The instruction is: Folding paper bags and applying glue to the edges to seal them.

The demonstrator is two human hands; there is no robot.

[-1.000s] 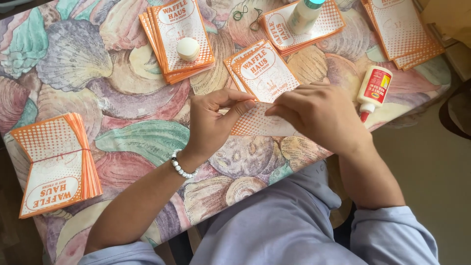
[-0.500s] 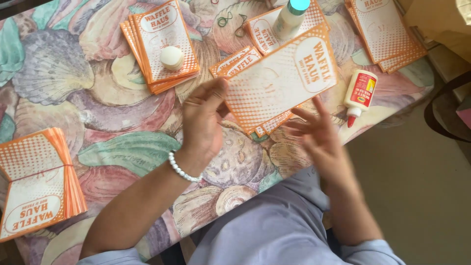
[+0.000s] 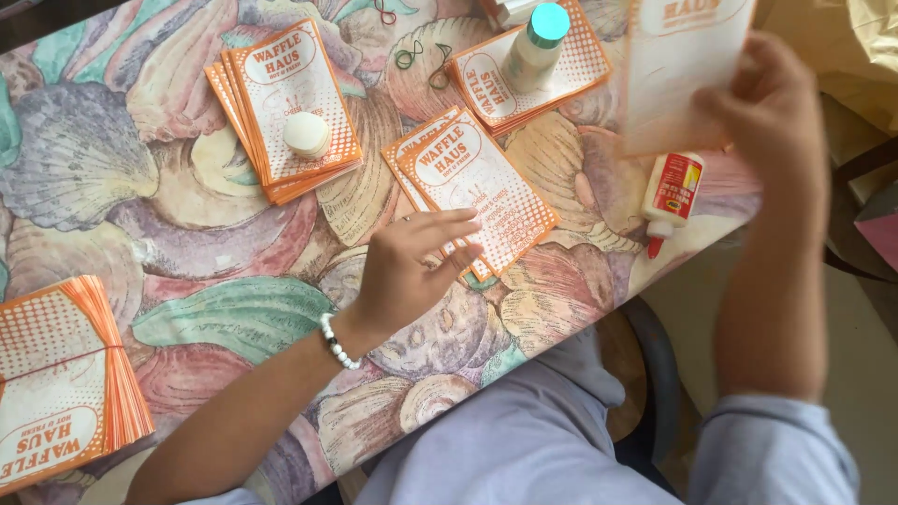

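My right hand [image 3: 776, 122] is raised at the upper right, holding a white and orange printed paper sheet [image 3: 683, 65] by its edge; both are blurred. My left hand [image 3: 412, 266], with a white bead bracelet at the wrist, hovers with fingers spread over the near edge of a small stack of orange printed sheets [image 3: 472, 182] in the middle of the table. A glue bottle with a red label [image 3: 672, 196] lies on the table below the lifted sheet.
The table wears a seashell-patterned cloth [image 3: 140, 178]. A stack with a round white weight [image 3: 290, 112] lies at the back. Another stack bears a white bottle with a teal cap [image 3: 538, 42]. A banded bundle [image 3: 61, 379] sits at the left edge. Rubber bands [image 3: 421, 61] lie nearby.
My right hand has lifted one sheet off the middle stack and carried it up to the right. My left hand let go and now hovers over the stack.
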